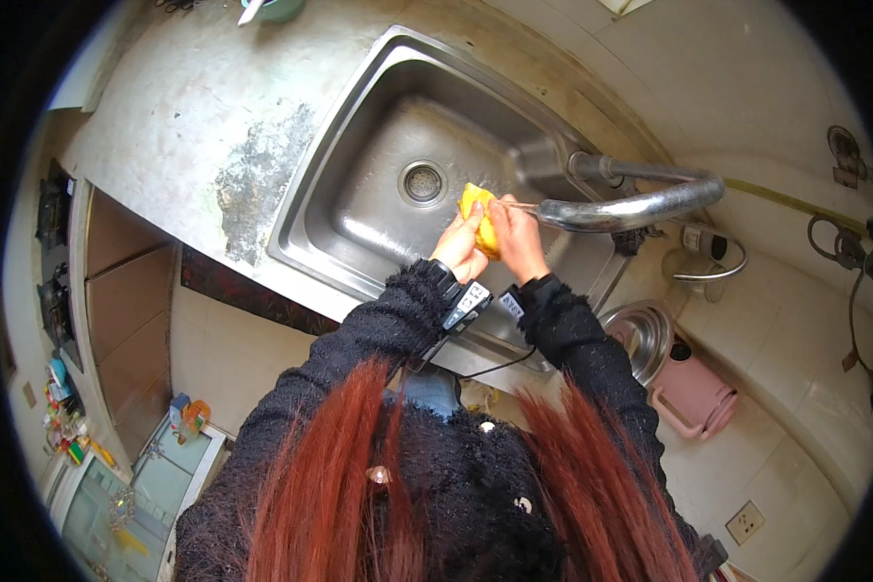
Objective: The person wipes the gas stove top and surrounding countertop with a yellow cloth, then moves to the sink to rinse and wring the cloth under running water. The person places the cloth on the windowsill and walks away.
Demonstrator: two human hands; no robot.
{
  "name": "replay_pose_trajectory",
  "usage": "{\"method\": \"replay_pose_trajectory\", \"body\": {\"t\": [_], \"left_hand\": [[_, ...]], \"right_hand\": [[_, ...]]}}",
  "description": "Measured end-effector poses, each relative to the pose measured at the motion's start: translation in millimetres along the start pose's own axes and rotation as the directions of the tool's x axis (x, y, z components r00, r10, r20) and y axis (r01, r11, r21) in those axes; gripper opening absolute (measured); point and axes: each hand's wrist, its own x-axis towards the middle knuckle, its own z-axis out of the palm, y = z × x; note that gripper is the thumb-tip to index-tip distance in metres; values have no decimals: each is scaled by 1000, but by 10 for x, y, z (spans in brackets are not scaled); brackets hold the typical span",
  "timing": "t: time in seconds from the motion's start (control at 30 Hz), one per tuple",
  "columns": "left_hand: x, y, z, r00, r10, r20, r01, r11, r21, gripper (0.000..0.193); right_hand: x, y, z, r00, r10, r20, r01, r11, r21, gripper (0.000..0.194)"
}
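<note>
Over the stainless steel sink [378,160], my left hand [460,246] grips a wet yellow object [480,218], perhaps a sponge or cloth; its exact kind cannot be told. My right hand [516,234] is against the object's right side, its fingers near the top, but how firmly they hold is hard to see. A thin stream of water runs from the curved metal faucet [626,211] onto the object and the right fingers. The round drain [423,183] lies just up and left of the hands. Both wrists bear dark bands with black-and-white tags.
A worn countertop [182,131] extends left of the sink. To the right stand a steel bowl [644,338], a pink kettle or jug [697,396] and a glass jar [698,269]. A green bowl [280,7] is at the far edge. Cables hang on the right wall.
</note>
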Motion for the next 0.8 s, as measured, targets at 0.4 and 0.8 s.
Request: {"method": "replay_pose_trajectory", "body": {"t": [0.4,0.8], "left_hand": [[80,92,-115,969,241,-59,-212,928,308,32],[59,-43,133,972,218,-83,-205,969,139,32]], "right_hand": [[128,142,-184,990,-54,131,-44,761,648,18],[179,-130,29,960,-278,-32,279,960,3,17]]}}
